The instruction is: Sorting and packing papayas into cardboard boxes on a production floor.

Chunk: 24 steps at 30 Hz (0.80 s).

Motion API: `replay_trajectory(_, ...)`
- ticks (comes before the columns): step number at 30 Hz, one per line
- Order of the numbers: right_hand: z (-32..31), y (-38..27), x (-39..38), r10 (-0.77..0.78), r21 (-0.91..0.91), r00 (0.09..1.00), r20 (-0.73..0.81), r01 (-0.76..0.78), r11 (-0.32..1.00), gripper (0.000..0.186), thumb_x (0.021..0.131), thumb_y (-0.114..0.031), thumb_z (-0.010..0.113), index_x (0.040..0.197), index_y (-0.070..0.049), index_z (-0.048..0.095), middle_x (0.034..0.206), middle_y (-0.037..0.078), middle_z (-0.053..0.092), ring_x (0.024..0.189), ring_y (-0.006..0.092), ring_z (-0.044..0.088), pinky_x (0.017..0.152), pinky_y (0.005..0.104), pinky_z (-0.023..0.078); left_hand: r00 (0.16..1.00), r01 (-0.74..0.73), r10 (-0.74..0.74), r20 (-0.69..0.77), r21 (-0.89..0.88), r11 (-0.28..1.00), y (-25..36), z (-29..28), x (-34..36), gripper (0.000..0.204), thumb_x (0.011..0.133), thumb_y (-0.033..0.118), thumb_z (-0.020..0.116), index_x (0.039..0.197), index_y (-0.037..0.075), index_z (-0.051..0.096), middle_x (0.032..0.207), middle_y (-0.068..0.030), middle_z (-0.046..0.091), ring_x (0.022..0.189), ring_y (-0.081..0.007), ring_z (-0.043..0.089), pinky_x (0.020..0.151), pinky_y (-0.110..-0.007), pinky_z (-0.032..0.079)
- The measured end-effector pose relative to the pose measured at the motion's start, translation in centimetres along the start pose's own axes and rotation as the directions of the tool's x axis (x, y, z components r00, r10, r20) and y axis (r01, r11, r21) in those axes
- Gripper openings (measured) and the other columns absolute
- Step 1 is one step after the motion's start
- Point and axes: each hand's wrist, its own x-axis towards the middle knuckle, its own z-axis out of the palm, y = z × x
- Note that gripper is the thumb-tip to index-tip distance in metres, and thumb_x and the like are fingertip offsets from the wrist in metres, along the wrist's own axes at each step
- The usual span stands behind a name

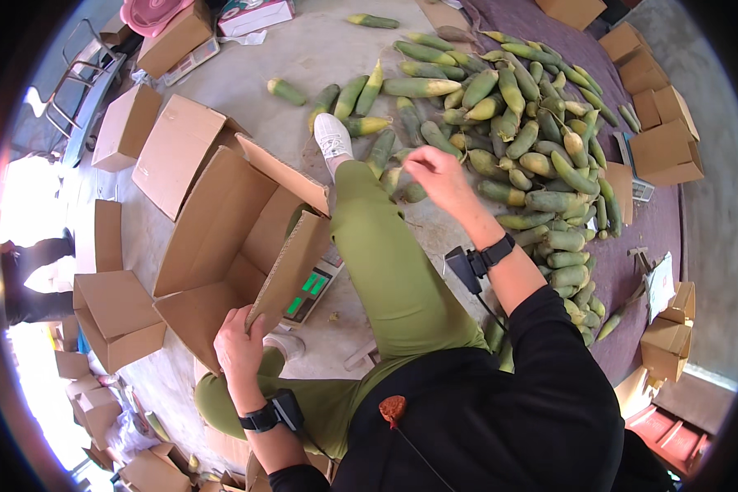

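Black top [492,418] nearest, six o'clock. Box [213,217] at nine, mouth upward, long axis seven-to-one; left hand [239,344] clamped on its flap. Right hand [441,182]: fingertips together, contents unclear. Radishes [481,88] at two; green trouser leg [389,262] stands between.

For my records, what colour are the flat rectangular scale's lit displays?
Green; the lit displays show best in the head view.
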Motion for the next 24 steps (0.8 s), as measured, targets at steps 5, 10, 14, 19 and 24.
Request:
replay_trajectory(5, -4.0, 14.0, -3.2, 0.424, -0.07, 0.9, -0.1, -0.431, 0.9, 0.018, 0.08, -0.019, 0.064, 0.086, -0.002, 0.065, 0.073, 0.006, 0.064, 0.066, 0.0157, 0.061, 0.058, 0.031, 0.048, 1.0, 0.011, -0.011, 0.003, 0.022, 1.0, 0.0, 0.1, 0.2, 0.019, 0.079, 0.016, 0.065, 0.096, 0.007, 0.067, 0.088, -0.0123, 0.063, 0.08, -0.0337, 0.062, 0.072, -0.04, 0.049)
replay_trajectory(10, -3.1, 20.1, -5.3, 0.794, 0.178, 0.606, -0.039, -0.778, 0.603, 0.024, 0.082, -0.023, 0.064, 0.098, -0.005, 0.062, 0.082, 0.005, 0.063, 0.071, 0.0179, 0.061, 0.061, 0.0346, 0.049, 0.999, 0.042, -0.043, 0.017, 0.064, 0.997, 0.0, 0.1, 0.4, 0.019, 0.079, 0.016, 0.065, 0.095, 0.007, 0.067, 0.086, -0.0118, 0.063, 0.079, -0.0333, 0.062, 0.071, -0.039, 0.05)
replay_trajectory(14, -1.1, 23.1, -3.5, 0.883, 0.223, 0.465, -0.064, -0.856, 0.467, 0.035, 0.083, -0.029, 0.066, 0.107, -0.006, 0.058, 0.098, 0.008, 0.06, 0.082, 0.0213, 0.059, 0.069, 0.0397, 0.048, 0.999, 0.049, -0.05, 0.016, 0.03, 0.998, 0.2, 0.5, 0.7, 0.017, 0.078, 0.015, 0.067, 0.092, 0.006, 0.067, 0.084, -0.0115, 0.063, 0.078, -0.032, 0.062, 0.07, -0.039, 0.05)
replay_trajectory(19, 2.3, 25.0, 0.5, 0.922, 0.423, 0.367, -0.121, -0.822, 0.382, 0.045, 0.08, -0.03, 0.071, 0.115, -0.007, 0.055, 0.112, 0.012, 0.055, 0.099, 0.0267, 0.054, 0.074, 0.045, 0.047, 0.997, 0.069, -0.069, 0.039, 0.011, 0.998, 0.2, 0.5, 1.1, 0.013, 0.076, 0.013, 0.067, 0.088, 0.007, 0.068, 0.084, -0.0097, 0.064, 0.076, -0.0292, 0.063, 0.069, -0.037, 0.051)
replay_trajectory(24, 5.9, 24.5, 3.2, 0.944, 0.523, 0.326, -0.044, -0.798, 0.3, 0.059, 0.075, -0.034, 0.076, 0.124, -0.012, 0.049, 0.119, 0.01, 0.051, 0.107, 0.0286, 0.047, 0.08, 0.0493, 0.043, 0.995, 0.093, -0.093, 0.018, 0.035, 0.995, 0.4, -0.3, 1.6, 0.01, 0.075, 0.011, 0.068, 0.084, 0.006, 0.068, 0.082, -0.0092, 0.065, 0.075, -0.0285, 0.063, 0.067, -0.036, 0.051)
